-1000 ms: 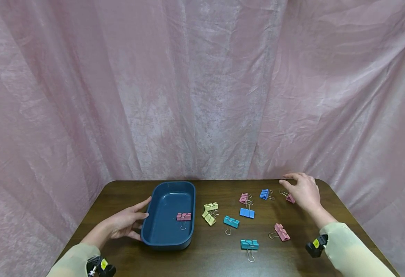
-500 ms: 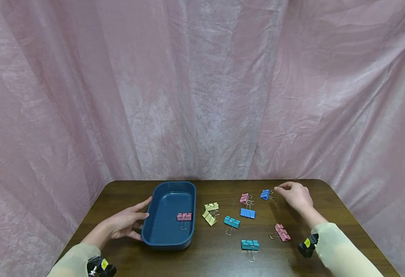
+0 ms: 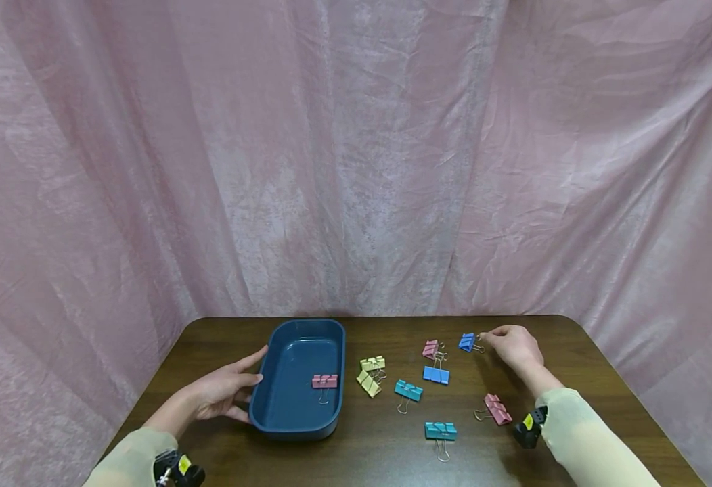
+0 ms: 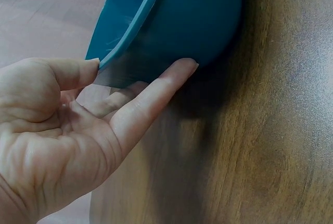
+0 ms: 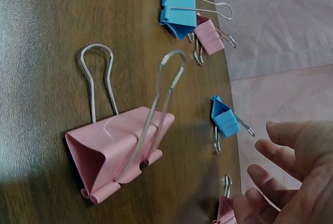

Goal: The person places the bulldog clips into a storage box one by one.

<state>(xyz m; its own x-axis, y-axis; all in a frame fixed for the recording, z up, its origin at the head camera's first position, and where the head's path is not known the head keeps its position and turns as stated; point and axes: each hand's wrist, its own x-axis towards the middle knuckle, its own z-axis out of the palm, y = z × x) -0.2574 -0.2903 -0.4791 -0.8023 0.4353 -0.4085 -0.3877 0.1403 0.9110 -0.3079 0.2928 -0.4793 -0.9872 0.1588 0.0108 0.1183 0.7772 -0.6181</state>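
My left hand (image 3: 220, 391) touches the near-left wall of a dark blue tray (image 3: 260, 406); in the left wrist view the thumb meets the rim and the long fingers rest straight along the outer wall. Inside the tray lies a pink binder clip (image 3: 324, 381). My right hand (image 3: 517, 348) is at the far right, fingertips beside the wire handles of a small blue binder clip (image 3: 467, 342). Its fingers are loosely bent and apart in the right wrist view, with nothing seen between them. Below them a pink binder clip (image 5: 225, 211) is partly covered by the hand.
Left of centre lie two yellow binder clips (image 3: 369, 383). Two teal ones (image 3: 408, 390) lie nearer the front. A pink clip (image 3: 431, 349) touches or nearly touches a blue clip (image 3: 436, 375). Another pink clip (image 3: 497, 409) sits near my right forearm. A pink curtain (image 3: 356, 169) hangs behind the table.
My right hand has moved left and slightly down from above the far-right pink binder clip to the small blue one, its thumb and fingers drawing closer together. The left hand and tray stay put.
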